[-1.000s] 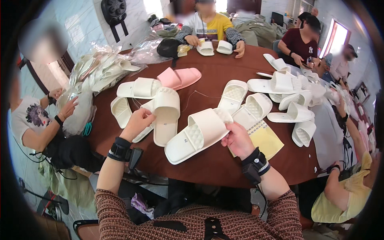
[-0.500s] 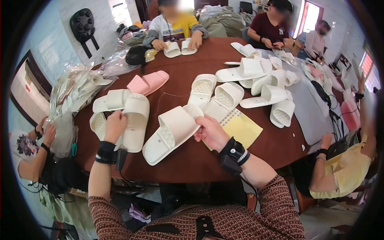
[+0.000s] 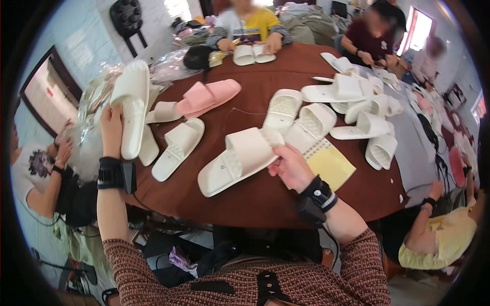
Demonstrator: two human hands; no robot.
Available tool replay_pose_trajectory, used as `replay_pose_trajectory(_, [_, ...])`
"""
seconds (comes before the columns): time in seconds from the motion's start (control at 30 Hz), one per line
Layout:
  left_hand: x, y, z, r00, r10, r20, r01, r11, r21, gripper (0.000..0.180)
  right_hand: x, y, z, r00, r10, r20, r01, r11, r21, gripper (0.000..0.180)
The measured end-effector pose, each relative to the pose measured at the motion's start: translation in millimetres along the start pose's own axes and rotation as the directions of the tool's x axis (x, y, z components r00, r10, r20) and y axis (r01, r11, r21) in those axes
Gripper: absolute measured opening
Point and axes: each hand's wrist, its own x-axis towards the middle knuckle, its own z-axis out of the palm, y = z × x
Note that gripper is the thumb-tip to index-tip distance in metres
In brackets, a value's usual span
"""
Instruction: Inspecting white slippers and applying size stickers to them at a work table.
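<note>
White slipper (image 3: 135, 109) gripped by left fingers (image 3: 116, 112), another slipper (image 3: 248, 153) by right fingers (image 3: 278, 167), brown cloth (image 3: 245, 206) toward near edge (image 3: 255, 223)

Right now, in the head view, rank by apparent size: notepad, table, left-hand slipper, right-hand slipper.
1. Table
2. Right-hand slipper and left-hand slipper: too alike to rank, differently angled
3. Notepad, partly covered

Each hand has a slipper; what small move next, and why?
Probably lower the white, wide-strapped slipper in the left hand toward the similar white one in the right hand: they are apart, one raised, one low, so side by side they may compare more easily.
</note>
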Motion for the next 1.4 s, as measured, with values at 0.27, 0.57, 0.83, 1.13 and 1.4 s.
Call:
replay_pose_trajectory(0.27, [34, 23, -35, 0.98, 0.088, -0.177, -0.11, 0.987, -0.12, 0.023, 1, -1, -1, 0.996, -0.085, 0.028, 0.084, 0.996, 0.035, 0.023])
replay_pose_trajectory(0.57, [12, 7, -14, 0.974, 0.142, -0.178, -0.149, 0.988, -0.029, 0.027, -1, -4, -1, 0.995, -0.097, 0.02, 0.095, 0.993, 0.066, 0.025])
replay_pose_trajectory(0.83, [-4, -3, -12, 0.997, 0.074, -0.02, -0.076, 0.991, -0.111, 0.017, -3, -4, 2, 0.996, -0.089, 0.014, 0.088, 0.994, 0.058, 0.023])
replay_pose_trajectory(1.13, [-14, -3, 21, 0.807, 0.09, 0.583, -0.005, 0.989, -0.147, 0.021, -2, -6, 4, 0.975, -0.219, -0.048, 0.222, 0.971, 0.086, 0.023])
replay_pose_trajectory(1.4, [18, -64, 47, 0.873, -0.026, 0.487, -0.058, 0.986, 0.156, 0.026, -7, -10, 8, 0.934, -0.336, -0.123, 0.344, 0.938, 0.051, 0.027])
